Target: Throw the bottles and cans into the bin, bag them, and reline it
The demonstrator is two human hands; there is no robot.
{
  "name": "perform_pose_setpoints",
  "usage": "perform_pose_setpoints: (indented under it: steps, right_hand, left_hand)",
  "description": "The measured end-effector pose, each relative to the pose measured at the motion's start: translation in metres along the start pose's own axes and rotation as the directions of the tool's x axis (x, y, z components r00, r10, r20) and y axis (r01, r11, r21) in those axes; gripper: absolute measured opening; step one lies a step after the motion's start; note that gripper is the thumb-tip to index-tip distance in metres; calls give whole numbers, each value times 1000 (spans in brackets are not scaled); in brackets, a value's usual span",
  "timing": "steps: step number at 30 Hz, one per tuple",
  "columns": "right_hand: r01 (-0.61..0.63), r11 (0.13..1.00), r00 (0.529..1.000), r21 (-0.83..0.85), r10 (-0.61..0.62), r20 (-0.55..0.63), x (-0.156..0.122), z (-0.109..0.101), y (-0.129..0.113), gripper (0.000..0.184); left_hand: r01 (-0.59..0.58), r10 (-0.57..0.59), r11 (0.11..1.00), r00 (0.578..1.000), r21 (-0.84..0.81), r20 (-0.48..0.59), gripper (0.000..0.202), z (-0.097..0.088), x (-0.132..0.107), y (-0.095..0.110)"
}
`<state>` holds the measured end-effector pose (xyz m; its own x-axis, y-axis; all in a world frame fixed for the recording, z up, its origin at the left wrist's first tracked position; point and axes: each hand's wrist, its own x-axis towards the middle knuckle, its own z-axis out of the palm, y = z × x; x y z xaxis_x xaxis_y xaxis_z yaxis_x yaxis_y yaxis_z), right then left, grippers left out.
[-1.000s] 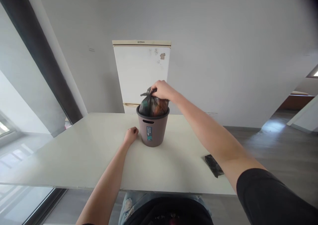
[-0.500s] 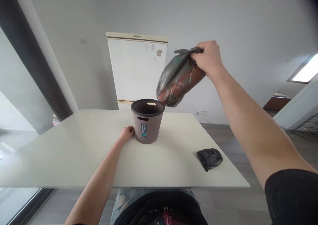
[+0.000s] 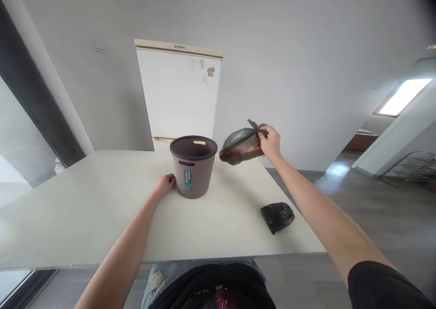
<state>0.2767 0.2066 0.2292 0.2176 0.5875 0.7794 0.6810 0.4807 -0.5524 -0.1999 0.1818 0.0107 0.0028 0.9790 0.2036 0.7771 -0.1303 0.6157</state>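
A brownish-mauve trash can (image 3: 200,177) with a dark rim, cut-out handles and a teal label stands upright on the pale table (image 3: 112,209). My left hand (image 3: 166,183) rests on the table against or close by the can's lower left side, its fingers curled in a loose fist with nothing seen in them. In my right hand (image 3: 271,141) is the gathered neck of a full, dark, see-through garbage bag (image 3: 241,147), with reddish-brown contents showing through. The bag hangs tilted, just right of the can, above the tabletop. Nearer the front right lies a folded black plastic bag (image 3: 277,216).
Behind the table stands a white refrigerator (image 3: 180,93) against the grey wall. The table's right edge drops to a grey floor (image 3: 361,209). A metal rack (image 3: 408,168) sits on the floor far right.
My right hand has lowered the full garbage bag from above the can's right rim to beside it, near rim height. My left hand stays by the can. The view has shifted slightly right.
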Motion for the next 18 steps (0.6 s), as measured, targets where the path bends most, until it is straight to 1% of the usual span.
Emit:
perform_pose_setpoints:
  steps: [3,6,10,14,18]
  right_hand:
    - [-61,998,997,31,63,-49,-25,8,30,19]
    - [-113,991,990,65,118,-76,-46,12,53,26]
    - [-182,978,981,98,188,-49,-62,12,81,31]
    - [-228,968,973,105,229,-1,-72,0,104,36]
    - [-252,966,965,57,247,90,-85,-20,121,41]
  left_hand:
    - [3,-3,1000,1000,-10,6,31,-1,0,3]
    - [7,-6,1000,1000,-19,7,31,-2,-1,5]
    - [-1,1,1000,1000,-20,8,32,-3,-2,6]
    - [-10,10,1000,1000,-18,8,32,-5,-3,7]
    - [-11,11,1000,1000,-19,2,34,-5,-3,8]
